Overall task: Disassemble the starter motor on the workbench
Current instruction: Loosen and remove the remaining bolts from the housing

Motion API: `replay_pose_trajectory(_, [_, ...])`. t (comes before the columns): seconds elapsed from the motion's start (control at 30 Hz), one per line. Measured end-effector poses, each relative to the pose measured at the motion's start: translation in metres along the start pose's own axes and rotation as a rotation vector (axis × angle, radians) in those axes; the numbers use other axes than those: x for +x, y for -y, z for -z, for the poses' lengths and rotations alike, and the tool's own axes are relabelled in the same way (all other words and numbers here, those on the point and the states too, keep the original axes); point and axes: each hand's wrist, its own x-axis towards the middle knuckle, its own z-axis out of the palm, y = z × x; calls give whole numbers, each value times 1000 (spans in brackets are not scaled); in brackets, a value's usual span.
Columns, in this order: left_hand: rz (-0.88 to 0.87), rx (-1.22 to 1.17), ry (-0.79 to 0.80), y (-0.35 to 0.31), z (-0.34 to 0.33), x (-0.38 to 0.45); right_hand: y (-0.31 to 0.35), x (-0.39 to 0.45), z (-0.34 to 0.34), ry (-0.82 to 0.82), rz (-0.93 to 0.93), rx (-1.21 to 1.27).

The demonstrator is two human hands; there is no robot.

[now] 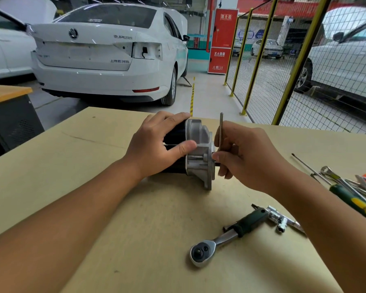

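Evidently a fastener on the end housing is being worked. Left to right: the left hand (156, 144) wraps its fingers and thumb around the black body of the starter motor (190, 153), which lies on its side near the middle of the workbench (93, 166). The right hand (247, 157) pinches a hex key (221, 132) — long arm upright, short end apparently seated at the housing face, though the fingers hide the tip. The next move, I judge, calls for a steady brace from the left hand while the key is turned. A ratchet (222, 237) lies nearer the camera, unbranded as far as I can read. Behind, the white car (106, 60) shows "SUPERB"; the red cabinet (222, 39) carries Chinese characters and "119".
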Motion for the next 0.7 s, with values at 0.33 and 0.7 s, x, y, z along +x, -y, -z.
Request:
replay_pose_trajectory(0.33, [34, 137, -28, -9, 4, 7, 6, 4, 3, 59, -30, 14])
replay_pose_trajectory(0.7, [60, 29, 48, -11, 6, 9, 4, 2, -1, 43, -7, -39])
